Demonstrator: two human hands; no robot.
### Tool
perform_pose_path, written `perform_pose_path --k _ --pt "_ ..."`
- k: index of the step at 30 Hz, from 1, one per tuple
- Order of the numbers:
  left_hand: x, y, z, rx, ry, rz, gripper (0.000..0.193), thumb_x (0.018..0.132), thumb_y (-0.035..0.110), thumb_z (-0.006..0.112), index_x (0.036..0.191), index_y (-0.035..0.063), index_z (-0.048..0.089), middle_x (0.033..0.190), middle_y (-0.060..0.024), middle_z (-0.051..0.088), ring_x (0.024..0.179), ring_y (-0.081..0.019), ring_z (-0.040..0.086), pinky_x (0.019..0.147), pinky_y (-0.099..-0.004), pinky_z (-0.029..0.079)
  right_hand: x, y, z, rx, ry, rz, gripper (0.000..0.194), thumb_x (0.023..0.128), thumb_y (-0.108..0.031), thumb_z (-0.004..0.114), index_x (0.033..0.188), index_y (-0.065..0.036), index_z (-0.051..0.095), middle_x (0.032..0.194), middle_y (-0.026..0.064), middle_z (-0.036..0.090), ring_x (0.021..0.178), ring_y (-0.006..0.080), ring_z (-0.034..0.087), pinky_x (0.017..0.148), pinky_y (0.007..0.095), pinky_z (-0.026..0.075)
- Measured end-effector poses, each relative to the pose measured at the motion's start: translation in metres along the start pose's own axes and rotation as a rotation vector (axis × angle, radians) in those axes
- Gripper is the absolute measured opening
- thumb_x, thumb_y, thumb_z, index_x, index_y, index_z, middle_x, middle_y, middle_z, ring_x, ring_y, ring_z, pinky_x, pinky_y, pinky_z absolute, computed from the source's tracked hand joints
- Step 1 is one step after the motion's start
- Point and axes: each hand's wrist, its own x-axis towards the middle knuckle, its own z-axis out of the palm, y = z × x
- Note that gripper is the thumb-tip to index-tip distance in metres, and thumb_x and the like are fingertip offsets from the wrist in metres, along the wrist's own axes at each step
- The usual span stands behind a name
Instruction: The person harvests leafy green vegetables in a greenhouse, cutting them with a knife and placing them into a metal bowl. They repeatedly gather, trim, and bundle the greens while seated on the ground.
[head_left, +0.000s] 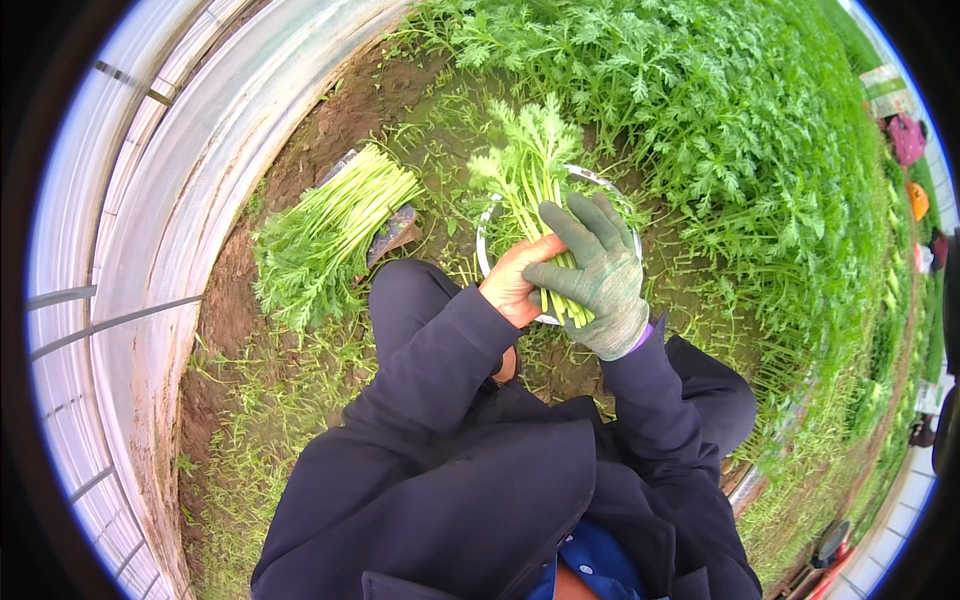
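A small bunch of chrysanthemum greens (536, 161) is held between both hands, its leafy tops pointing away from me and its cut stems towards me. My left hand (517, 281) is bare and grips the stems from the left, its thumb lying across them. On the right, my right hand (600, 274) wears a grey-green work glove. Its thumb crosses the lower stems, while the other fingers stretch out apart. Below the hands is a round container with a white rim (484, 247); leaves show inside, and the hands and bunch hide much of it.
Left of my knee, a larger pile of cut greens (337, 217) lies on a dark patterned support (394, 232). Dense standing greens (675, 112) grow ahead and right. Plastic greenhouse sheeting (165, 225) curves along the left. Cut stubble (277, 405) covers the soil.
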Motion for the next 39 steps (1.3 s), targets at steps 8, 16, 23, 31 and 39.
perform_pose_path --k 8,16,23,31,39 --pt "0.018 0.014 -0.021 0.315 -0.12 0.244 0.022 0.102 0.023 0.062 0.114 0.0046 0.062 0.1 -0.011 0.07 0.097 -0.023 0.07 0.088 -0.0381 0.058 -0.051 -0.011 0.041 0.894 0.587 0.844 0.086 0.087 -0.061 0.06 0.148 -0.003 0.041 0.148 0.02 0.048 0.136 0.0389 0.046 0.117 0.0519 0.031" --pt "0.03 -0.031 -0.015 0.486 -0.071 0.472 0.02 0.103 0.013 0.056 0.12 0.0028 0.056 0.086 -0.0073 0.065 0.084 -0.0202 0.066 0.081 -0.0362 0.055 -0.034 -0.003 0.083 1.784 1.069 1.514 0.076 0.095 -0.071 0.043 0.121 -0.004 0.066 0.112 0.0093 0.069 0.103 0.0244 0.065 0.098 0.0402 0.049" --pt "0.031 -0.03 -0.014 0.396 -0.106 0.497 0.016 0.104 0.011 0.054 0.118 0.004 0.054 0.081 -0.0071 0.061 0.08 -0.0211 0.064 0.077 -0.0374 0.055 -0.051 0.003 0.092 1.819 1.046 1.393 0.064 0.099 -0.064 0.041 0.106 -0.007 0.068 0.104 0.0073 0.068 0.107 0.0247 0.063 0.098 0.0432 0.048" --pt "0.01 -0.013 -0.016 0.439 -0.097 0.362 0.02 0.106 0.017 0.053 0.119 0.0021 0.056 0.071 -0.0015 0.05 0.064 -0.0142 0.054 0.066 -0.0331 0.052 -0.052 0.015 0.057 1.153 0.609 1.037 0.05 0.106 -0.043 0.05 0.122 0.003 0.063 0.113 0.0161 0.07 0.099 0.0244 0.069 0.091 0.0362 0.054" --pt "-0.004 -0.016 -0.031 0.605 -0.14 0.369 0.022 0.107 0.025 0.054 0.107 0.0031 0.058 0.068 -0.0019 0.052 0.058 -0.0117 0.05 0.056 -0.0279 0.045 0.025 -0.007 -0.015 0.367 0.008 0.702 0.035 0.091 -0.023 0.075 0.118 -0.002 0.07 0.081 0.0129 0.072 0.068 0.0144 0.069 0.064 0.0311 0.054"
